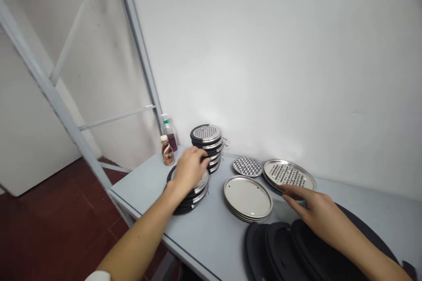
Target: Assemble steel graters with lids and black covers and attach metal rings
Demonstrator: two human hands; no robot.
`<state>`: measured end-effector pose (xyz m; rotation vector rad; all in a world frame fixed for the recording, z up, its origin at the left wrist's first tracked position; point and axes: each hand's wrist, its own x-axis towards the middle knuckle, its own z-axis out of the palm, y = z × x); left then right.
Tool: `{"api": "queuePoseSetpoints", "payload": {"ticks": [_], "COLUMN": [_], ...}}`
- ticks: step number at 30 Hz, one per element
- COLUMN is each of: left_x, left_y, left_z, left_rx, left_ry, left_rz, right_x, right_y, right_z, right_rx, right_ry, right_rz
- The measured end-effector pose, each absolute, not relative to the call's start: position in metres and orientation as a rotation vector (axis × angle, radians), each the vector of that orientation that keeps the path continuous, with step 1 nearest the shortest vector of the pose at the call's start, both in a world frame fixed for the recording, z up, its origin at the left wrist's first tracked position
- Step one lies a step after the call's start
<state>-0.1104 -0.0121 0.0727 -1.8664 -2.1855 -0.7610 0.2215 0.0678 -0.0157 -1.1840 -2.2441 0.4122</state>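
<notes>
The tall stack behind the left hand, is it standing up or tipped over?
Standing up: the tall stack rises from the table, its discs lying one on another. The left hand hides part of it.

Shows a bare left hand [191, 164] and a bare right hand [314, 208], both slim-fingered with narrow wrists [173, 191]. Wears a white sleeve [98, 276] on the left arm [145, 232] — just a small plain piece in view, with a softly curved edge. Has bare, slender forearms [358, 243], widening from the wrist — on the right, uncovered as far as the edge of view.
</notes>
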Motion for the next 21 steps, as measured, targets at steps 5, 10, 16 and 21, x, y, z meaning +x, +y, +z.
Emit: {"api": "queuePoseSetpoints", "payload": {"ticks": [5,10,16,21], "left_x": [-0.214,-0.233,-0.229,-0.231], "left_y": [-0.036,-0.031,-0.031,-0.032], "left_z": [0.055,0.032,0.033,0.026], "left_rx": [-1.713,-1.657,-1.711,-1.662], "left_ry": [-2.503,-2.605,-2.629,-2.649], "left_rz": [-0.866,-0.995,-1.011,-1.015], "right_x": [0.223,0.224,0.221,0.219], "right_y": [0.077,0.076,0.069,0.065], "right_z": [-0.027,-0.025,-0.016,-0.012], "right_rx": [-1.168,-1.184,-1.197,-1.209], "right_ry": [-2.24,-2.23,-2.194,-2.205], "right_rz": [0.404,0.408,0.406,0.431]}}
